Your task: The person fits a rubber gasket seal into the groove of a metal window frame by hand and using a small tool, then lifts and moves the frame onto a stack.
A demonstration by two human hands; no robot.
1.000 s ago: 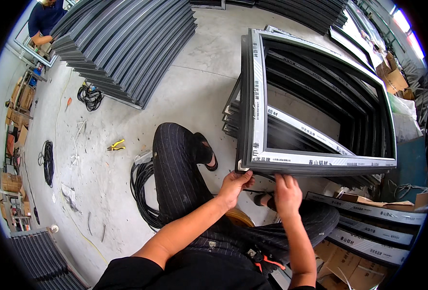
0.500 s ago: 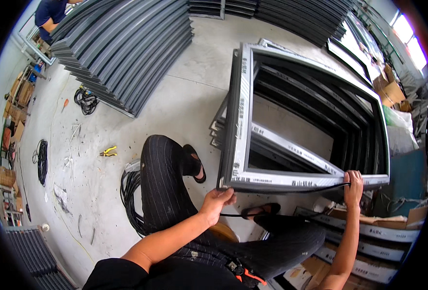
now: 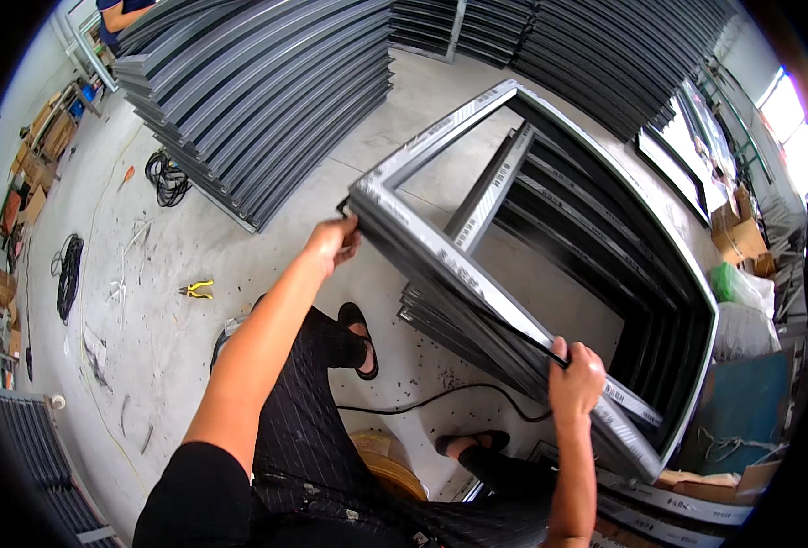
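Observation:
A grey window frame [image 3: 418,224] with pale printed protective film lies slantwise on a stack of similar frames [image 3: 440,333]. My left hand [image 3: 333,245] is closed at its left corner, fingers curled against the edge. Along the frame's near outer side runs a thin black rubber strip [image 3: 491,318]. My right hand [image 3: 576,379] pinches this strip against that side, thumb uppermost. From near the right hand the strip's loose length [image 3: 422,404] trails down across the floor toward my legs. Whether my left fingers also hold the strip at the corner is hidden.
A tall stack of grey profiles [image 3: 258,100] stands at the far left. Yellow-handled pliers [image 3: 196,289] and black coils [image 3: 165,178] lie on the floor. A round yellowish stool [image 3: 386,461] is beneath me. Cardboard boxes [image 3: 737,228] stand at the right.
The window frame has turned clockwise on the stack, its left corner swinging away from me. My left hand has moved far and left with that corner; my right hand has shifted left and nearer.

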